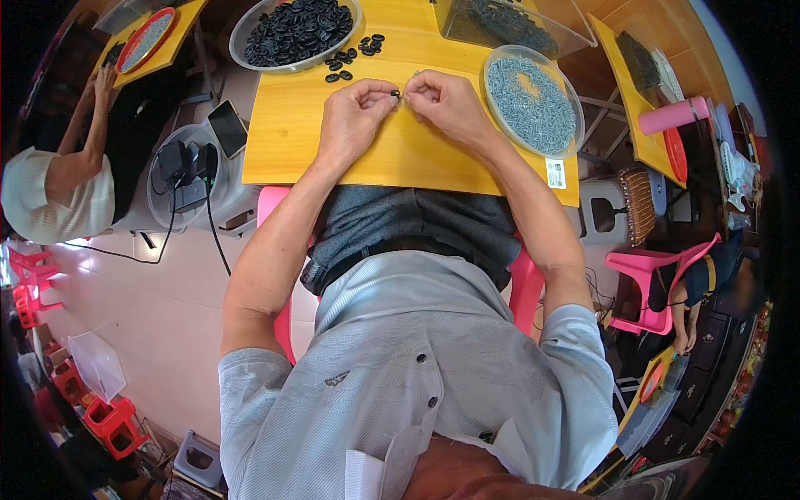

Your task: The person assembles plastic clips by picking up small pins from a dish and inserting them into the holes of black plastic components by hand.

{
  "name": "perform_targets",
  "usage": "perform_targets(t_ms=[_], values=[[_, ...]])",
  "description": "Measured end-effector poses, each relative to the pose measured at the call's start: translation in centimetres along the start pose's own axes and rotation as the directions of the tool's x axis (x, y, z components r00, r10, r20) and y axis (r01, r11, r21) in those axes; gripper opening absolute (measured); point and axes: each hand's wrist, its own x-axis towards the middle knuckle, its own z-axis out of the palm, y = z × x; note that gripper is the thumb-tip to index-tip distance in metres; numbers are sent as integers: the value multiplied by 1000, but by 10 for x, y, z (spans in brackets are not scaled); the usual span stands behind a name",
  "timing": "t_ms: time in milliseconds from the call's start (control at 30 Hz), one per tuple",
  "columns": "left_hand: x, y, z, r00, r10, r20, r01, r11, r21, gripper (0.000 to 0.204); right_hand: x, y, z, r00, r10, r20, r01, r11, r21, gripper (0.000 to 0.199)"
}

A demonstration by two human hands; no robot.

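My left hand [357,122] is closed in a pinch over the yellow table, holding a small black piece [395,93] between thumb and fingertips. Close beside it, my right hand [447,107] pinches thumb and forefinger together; whatever they hold is too small to name. Beyond my left hand stands a clear round bowl [235,43] heaped with black oval plastic parts [297,33]. Several loose parts [340,63] lie on the table between bowl and hand. To the right of my right hand, a clear round tray [577,133] holds many small grey screw-like metal pieces [533,107].
A clear bin [567,35] with dark pieces sits at the table's [283,142] far right. Left of the table, a phone [227,129] and black chargers [185,162] rest on a container. Other people work at tables on both sides. A pink stool [646,283] stands at right.
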Motion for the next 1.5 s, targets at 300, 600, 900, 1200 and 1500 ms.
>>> perform_targets(t_ms=[300, 600, 900, 1200, 1500], values=[[3, -3, 0, 998, -60, 16, 62, 963, -264, 18, 0, -2, 4, 995, 100, 28, -102, 884, 457, 15], [-2, 3, 1, 999, -45, -6, 42, 972, -232, 18, -3, -5, 8, 997, 2, -73, 11, 984, 176, 18], [-3, 5, 3, 996, 33, -88, -49, 981, -186, 18, -4, -12, 7, 998, 56, -32, -48, 975, 217, 18], [11, 6, -19, 893, -64, -445, -140, 902, -409, 20, -34, -27, 37, 894, -414, 170, 446, 792, -417, 53], [11, 7, -22, 889, -81, -451, -129, 900, -416, 21, -54, -9, 28, 893, -317, 318, 437, 779, -450, 78]])
